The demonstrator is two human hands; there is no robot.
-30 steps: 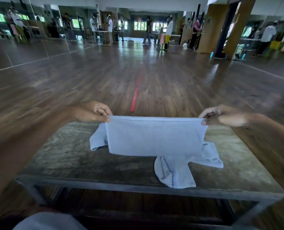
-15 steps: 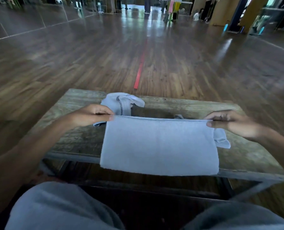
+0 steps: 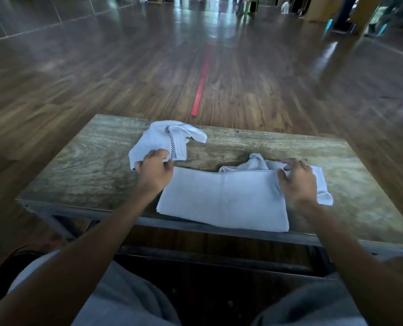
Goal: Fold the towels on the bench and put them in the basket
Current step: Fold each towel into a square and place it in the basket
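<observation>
- One pale towel (image 3: 224, 201) is laid flat on the near part of the counter (image 3: 83, 170), already doubled into a broad rectangle; its near edge hangs slightly over the counter's front rail.
- The far left corner of that towel is pinched by the left hand (image 3: 154, 171), with the fingers (image 3: 159, 154) curled together on the cloth.
- The far right corner is held by the right hand (image 3: 295, 181), its fingers (image 3: 287, 162) closed on the fold there.
- A second towel, the one with a checked stripe (image 3: 170, 141), lies crumpled at the far left of the counter, just beyond the left hand, and is not yet folded.
- A third bunched towel (image 3: 257, 162) is seen behind and partly under the flat one, reaching out past the right hand; it too is unfolded.
- No basket is visible in this view, so no towel can be confirmed as put away.
- The task is judged to be at an early stage: the first towel is partly folded, probably with another fold needed before it is compact.
- Two more towels remain to be folded, and all three are still to be carried to the basket.
</observation>
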